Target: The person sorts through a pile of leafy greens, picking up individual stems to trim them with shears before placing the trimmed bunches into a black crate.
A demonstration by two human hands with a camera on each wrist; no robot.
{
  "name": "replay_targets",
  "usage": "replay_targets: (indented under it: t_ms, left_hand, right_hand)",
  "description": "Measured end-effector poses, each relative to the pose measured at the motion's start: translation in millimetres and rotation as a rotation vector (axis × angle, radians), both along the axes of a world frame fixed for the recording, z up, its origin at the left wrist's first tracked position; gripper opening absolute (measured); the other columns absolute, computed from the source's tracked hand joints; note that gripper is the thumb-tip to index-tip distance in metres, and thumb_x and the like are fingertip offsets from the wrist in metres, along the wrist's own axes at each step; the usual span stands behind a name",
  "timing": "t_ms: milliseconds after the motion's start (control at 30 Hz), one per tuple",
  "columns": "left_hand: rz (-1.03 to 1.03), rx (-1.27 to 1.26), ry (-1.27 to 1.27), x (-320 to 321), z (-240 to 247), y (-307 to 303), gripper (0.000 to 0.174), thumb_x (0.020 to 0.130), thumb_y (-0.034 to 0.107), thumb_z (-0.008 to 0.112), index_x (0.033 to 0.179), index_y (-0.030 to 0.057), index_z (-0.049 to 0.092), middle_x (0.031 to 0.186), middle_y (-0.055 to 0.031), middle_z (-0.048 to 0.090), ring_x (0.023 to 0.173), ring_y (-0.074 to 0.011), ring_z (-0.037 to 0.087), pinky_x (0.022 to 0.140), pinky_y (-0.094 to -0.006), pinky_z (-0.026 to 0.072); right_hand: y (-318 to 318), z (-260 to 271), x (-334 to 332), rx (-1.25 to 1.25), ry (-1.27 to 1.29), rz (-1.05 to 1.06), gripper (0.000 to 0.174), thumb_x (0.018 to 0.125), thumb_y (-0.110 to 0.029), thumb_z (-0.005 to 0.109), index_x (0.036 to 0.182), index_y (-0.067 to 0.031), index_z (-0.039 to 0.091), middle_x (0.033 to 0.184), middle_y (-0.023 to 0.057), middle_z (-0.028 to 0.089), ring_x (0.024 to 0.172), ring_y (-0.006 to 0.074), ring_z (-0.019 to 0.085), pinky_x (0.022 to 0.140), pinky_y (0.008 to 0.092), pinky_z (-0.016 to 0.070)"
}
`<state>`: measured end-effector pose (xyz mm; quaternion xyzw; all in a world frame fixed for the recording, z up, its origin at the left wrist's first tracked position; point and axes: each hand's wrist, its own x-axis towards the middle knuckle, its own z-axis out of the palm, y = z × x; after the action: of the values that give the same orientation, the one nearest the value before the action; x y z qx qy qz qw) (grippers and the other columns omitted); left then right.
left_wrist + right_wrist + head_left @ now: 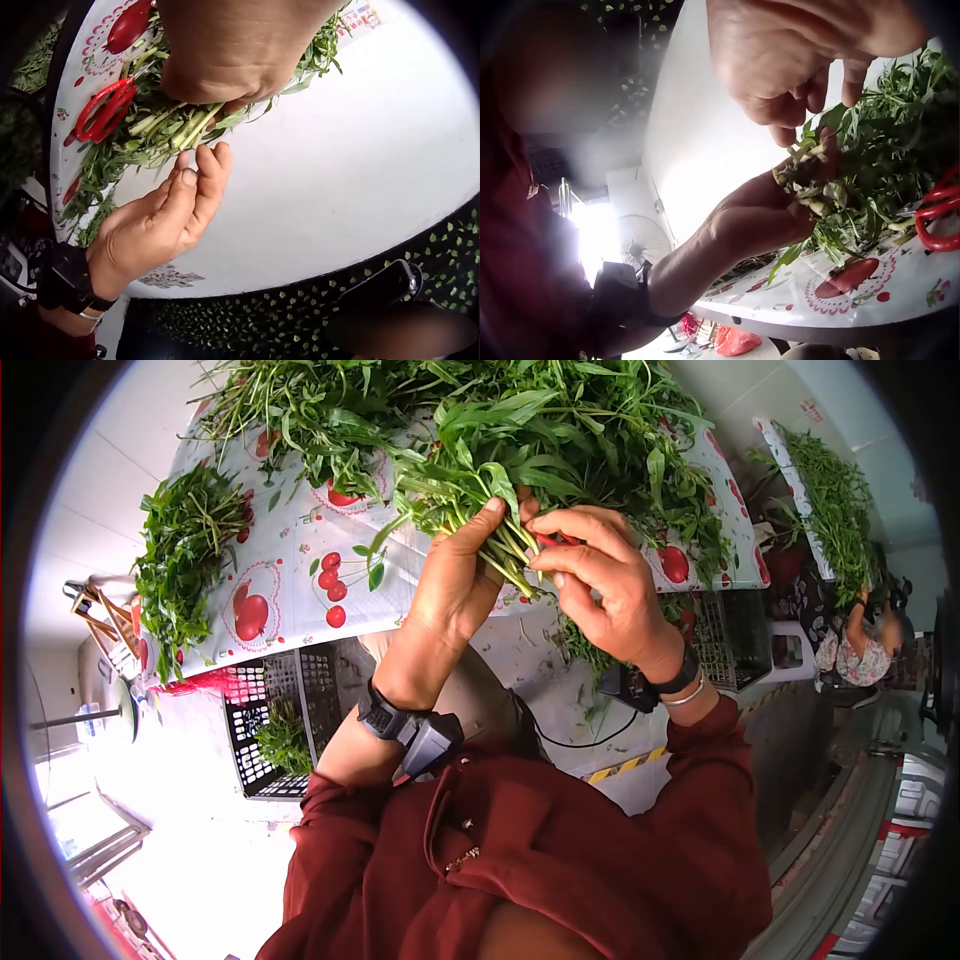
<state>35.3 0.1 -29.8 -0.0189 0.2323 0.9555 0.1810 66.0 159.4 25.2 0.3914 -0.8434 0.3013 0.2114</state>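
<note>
Green bunch (465, 485) gripped in left hand (452, 585), likely keeping stems (507, 550) together; right hand (612, 588) bent near cut ends (527, 591), can't tell if pinching.

Green leafy stems (505, 545), bunched together

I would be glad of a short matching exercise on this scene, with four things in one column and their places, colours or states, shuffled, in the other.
Column one
1. left hand
2. scissors
3. tablecloth
4. black crate at the left

Column two
A. below the table edge, with cut greens inside
B. white, printed with red fruit
C. curled round a bunch of stems
D. red-handled, lying on the table

Right pairs: 1-C, 2-D, 3-B, 4-A
</note>
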Motion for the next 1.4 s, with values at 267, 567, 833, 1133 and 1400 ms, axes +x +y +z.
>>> replay_targets:
  t_ms: [267,567,833,1133,1400]
  left_hand:
    - [0.066,0.007,-0.02,6,5,3,0.027,0.091,0.011,0.047,0.116,-0.0001,0.047,0.11,-0.0124,0.057,0.099,-0.0209,0.056,0.083,-0.0337,0.0489]
    - [0.022,-0.034,0.051,17,-3,7,0.038,0.088,0.01,0.051,0.124,0.0021,0.043,0.123,-0.014,0.05,0.115,-0.0229,0.048,0.096,-0.0354,0.0406]
    - [-0.013,-0.106,0.031,21,5,5,0.023,0.086,0.007,0.056,0.108,0.003,0.054,0.101,-0.0035,0.058,0.091,-0.0141,0.056,0.079,-0.0286,0.0455]
    - [-0.042,-0.106,0.022,11,1,-3,0.022,0.087,0.007,0.054,0.107,-0.0005,0.053,0.096,-0.0074,0.058,0.085,-0.0173,0.058,0.076,-0.0313,0.0484]
    - [-0.079,-0.003,0.005,3,-16,-5,0.032,0.085,0.007,0.053,0.116,-0.0005,0.048,0.107,-0.0145,0.058,0.093,-0.0237,0.059,0.081,-0.0365,0.0494]
  right_hand:
    - [1,-13,0,-0.114,-0.138,-0.145,0.01,0.071,-0.003,0.064,0.081,-0.0024,0.062,0.084,0.0069,0.055,0.079,0.0235,0.051,0.07,0.0334,0.0427]
    - [-8,-23,-1,-0.35,-0.559,-0.181,0.01,0.077,-0.005,0.064,0.079,0.004,0.061,0.068,0.0064,0.055,0.057,0.0102,0.049,0.051,0.0252,0.0393]
    - [-9,-25,-8,-0.344,-0.593,-0.184,0.01,0.076,-0.005,0.063,0.078,0.0049,0.061,0.064,0.0053,0.056,0.057,0.0075,0.048,0.051,0.0243,0.0388]
    - [-2,-29,-19,-0.418,-0.881,-0.122,0.013,0.078,-0.009,0.062,0.074,0.0031,0.061,0.062,-0.0016,0.054,0.056,0.0033,0.044,0.049,0.0221,0.0361]
    - [-1,-23,-19,-0.406,-0.881,-0.162,0.014,0.079,-0.012,0.062,0.077,0.0018,0.062,0.061,-0.0031,0.052,0.055,0.0025,0.044,0.048,0.0196,0.0348]
